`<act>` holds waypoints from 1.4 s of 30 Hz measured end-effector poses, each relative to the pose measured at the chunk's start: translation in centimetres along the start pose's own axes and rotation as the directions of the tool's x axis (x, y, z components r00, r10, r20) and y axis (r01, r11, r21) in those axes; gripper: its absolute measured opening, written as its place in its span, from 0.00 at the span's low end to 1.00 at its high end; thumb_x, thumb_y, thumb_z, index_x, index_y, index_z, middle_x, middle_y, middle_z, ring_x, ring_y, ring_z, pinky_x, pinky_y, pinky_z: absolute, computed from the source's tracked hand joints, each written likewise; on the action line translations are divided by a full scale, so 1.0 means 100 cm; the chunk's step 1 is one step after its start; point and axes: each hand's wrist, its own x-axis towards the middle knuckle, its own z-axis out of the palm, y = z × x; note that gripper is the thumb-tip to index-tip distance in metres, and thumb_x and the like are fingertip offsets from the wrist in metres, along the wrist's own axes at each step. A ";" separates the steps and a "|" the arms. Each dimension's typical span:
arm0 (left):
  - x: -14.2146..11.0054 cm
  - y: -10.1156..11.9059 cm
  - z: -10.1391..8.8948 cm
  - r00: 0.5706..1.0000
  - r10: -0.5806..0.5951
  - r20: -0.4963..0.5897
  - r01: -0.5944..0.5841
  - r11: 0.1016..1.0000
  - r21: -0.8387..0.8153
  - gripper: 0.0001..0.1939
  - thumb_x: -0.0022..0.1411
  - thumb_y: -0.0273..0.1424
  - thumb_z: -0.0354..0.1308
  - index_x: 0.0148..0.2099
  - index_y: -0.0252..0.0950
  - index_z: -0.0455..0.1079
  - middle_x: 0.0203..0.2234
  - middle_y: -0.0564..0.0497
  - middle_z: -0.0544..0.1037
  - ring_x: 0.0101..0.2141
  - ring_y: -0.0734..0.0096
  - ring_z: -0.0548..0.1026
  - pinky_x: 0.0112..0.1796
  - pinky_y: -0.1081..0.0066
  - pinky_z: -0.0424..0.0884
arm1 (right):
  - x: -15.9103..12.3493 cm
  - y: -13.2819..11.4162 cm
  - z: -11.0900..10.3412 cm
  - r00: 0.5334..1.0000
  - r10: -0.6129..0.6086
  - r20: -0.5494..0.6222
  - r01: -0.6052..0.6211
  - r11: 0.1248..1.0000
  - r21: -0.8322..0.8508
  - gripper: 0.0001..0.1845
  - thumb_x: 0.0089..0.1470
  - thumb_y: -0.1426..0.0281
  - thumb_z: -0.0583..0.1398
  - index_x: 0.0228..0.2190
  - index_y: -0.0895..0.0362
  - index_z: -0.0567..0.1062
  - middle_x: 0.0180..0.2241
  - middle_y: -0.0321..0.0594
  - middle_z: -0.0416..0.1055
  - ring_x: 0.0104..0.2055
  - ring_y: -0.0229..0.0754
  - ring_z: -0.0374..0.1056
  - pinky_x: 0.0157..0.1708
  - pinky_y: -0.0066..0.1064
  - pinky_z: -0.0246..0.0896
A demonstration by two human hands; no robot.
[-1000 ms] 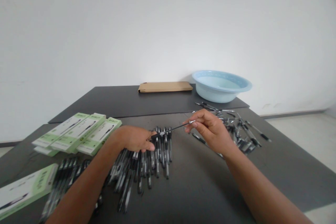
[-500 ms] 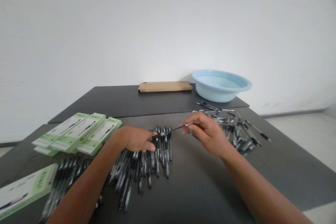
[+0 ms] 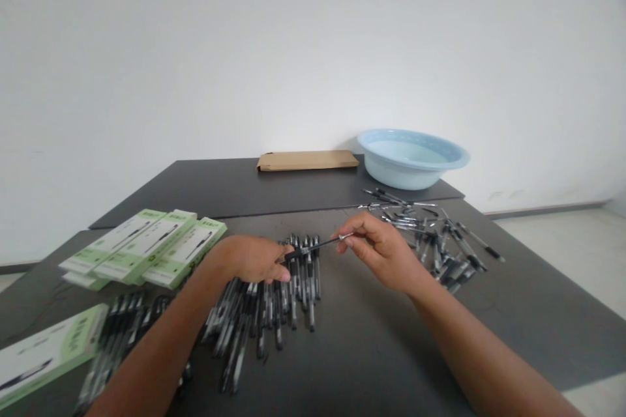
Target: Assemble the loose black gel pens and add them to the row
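Over the pile of pens, my left hand (image 3: 261,259) is closed on a pen (image 3: 293,254) with a black grip, pointing right. From the pen's end a thin dark rod, which looks like a refill (image 3: 325,243), runs to my right hand (image 3: 374,241). Thumb and fingertips of the right hand pinch it near a shiny pale piece at its end. Beneath and beside my left hand lies the pile of clear and black pens (image 3: 267,313), set roughly side by side.
Loose pens and pen parts (image 3: 450,241) lie scattered at the right. Green and white pen boxes (image 3: 147,241) are stacked at the left, another box (image 3: 53,345) nearer, beside more pens (image 3: 112,345). Behind are a flat cardboard box (image 3: 308,161) and a blue basin (image 3: 413,159).
My right hand has shifted slightly left, and less of the thin rod shows between the two hands. My left hand stays nearly in place.
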 end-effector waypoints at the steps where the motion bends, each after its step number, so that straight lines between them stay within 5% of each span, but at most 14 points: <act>1: 0.000 0.000 0.000 1.000 -0.008 0.000 0.008 1.000 0.008 0.24 0.63 0.38 0.48 0.58 0.33 0.60 0.38 0.45 0.80 0.38 0.63 0.76 0.35 0.72 0.68 | 0.000 -0.001 0.000 1.000 -0.003 0.002 0.003 1.000 -0.007 0.06 0.59 0.73 0.54 0.39 0.56 0.68 0.31 0.38 0.73 0.34 0.38 0.71 0.37 0.31 0.64; 42: 0.003 0.008 0.002 0.999 -0.024 -0.029 0.028 0.987 0.156 0.27 0.62 0.42 0.47 0.60 0.34 0.59 0.49 0.39 0.74 0.46 0.53 0.73 0.42 0.64 0.68 | -0.001 0.000 0.018 0.994 -0.038 0.106 0.056 0.984 -0.169 0.05 0.57 0.72 0.56 0.36 0.56 0.70 0.32 0.38 0.72 0.35 0.37 0.68 0.36 0.26 0.60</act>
